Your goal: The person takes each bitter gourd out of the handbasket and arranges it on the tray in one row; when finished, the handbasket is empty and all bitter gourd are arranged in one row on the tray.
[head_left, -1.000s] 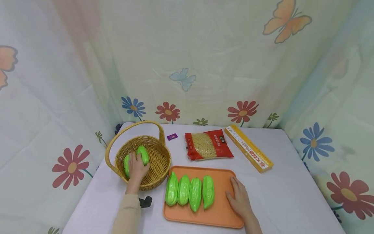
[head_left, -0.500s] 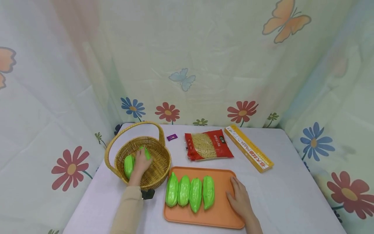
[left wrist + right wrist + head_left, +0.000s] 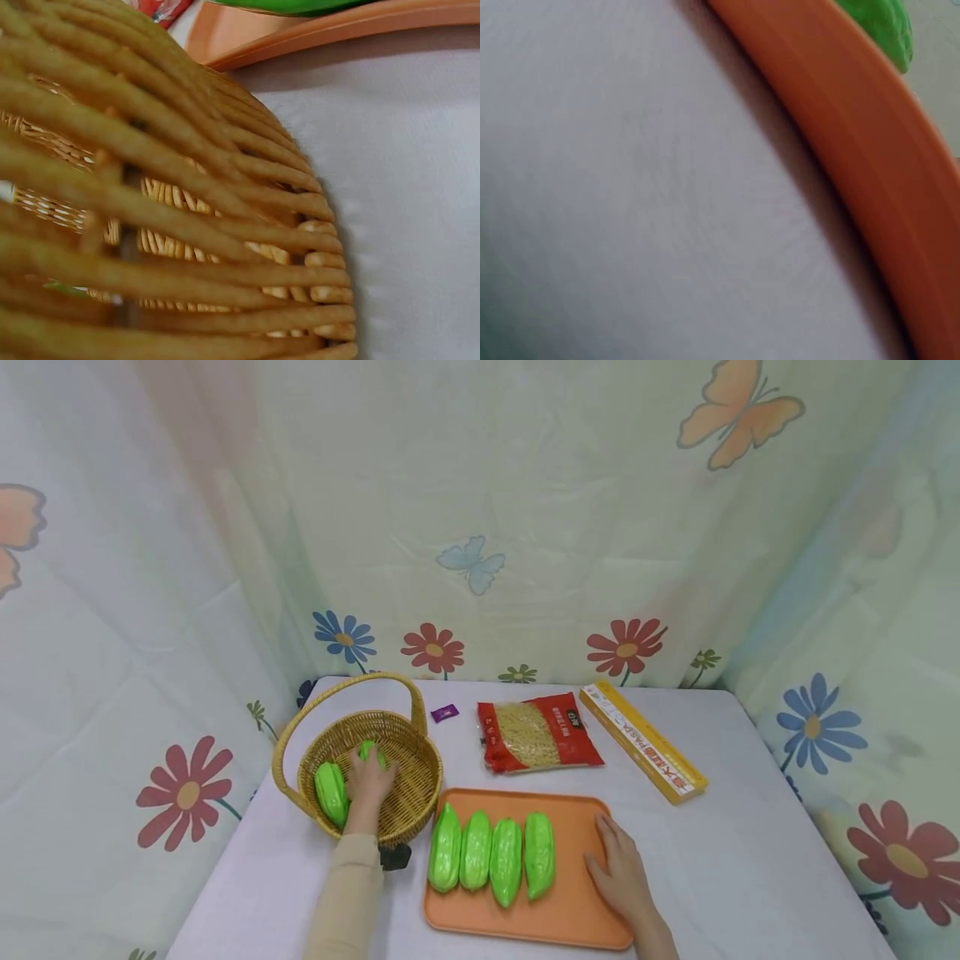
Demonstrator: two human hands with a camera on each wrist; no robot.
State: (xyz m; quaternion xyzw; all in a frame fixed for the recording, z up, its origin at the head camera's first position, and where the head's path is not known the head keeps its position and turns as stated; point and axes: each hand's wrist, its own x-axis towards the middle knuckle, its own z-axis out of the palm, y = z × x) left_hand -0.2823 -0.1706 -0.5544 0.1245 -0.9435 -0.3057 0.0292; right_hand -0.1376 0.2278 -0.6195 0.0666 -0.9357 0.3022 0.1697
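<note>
In the head view my left hand (image 3: 370,783) reaches down into a wicker basket (image 3: 416,789), fingers and thumb around a bright green ridged gourd (image 3: 367,749), mostly hidden under the hand. Another green gourd (image 3: 331,793) lies beside it, against the basket's left side. Several like it, such as this gourd (image 3: 506,862), lie side by side on an orange tray (image 3: 573,910). My right hand (image 3: 622,872) rests on the tray's right edge, fingers extended. Basket weave (image 3: 165,195) fills much of the left wrist view; the right wrist view shows the tray's outer wall (image 3: 855,142).
Behind the tray lies a red bag of pasta (image 3: 536,732), with a long yellow pasta box (image 3: 643,742) to its right. A small purple packet (image 3: 445,713) sits near the basket, whose tall handle (image 3: 337,689) arches over its far left side. Printed curtains surround the white table.
My left hand has shifted slightly right inside the basket, over the right-hand gourd, leaving the left gourd more exposed and tilted. The right hand stays on the tray edge.
</note>
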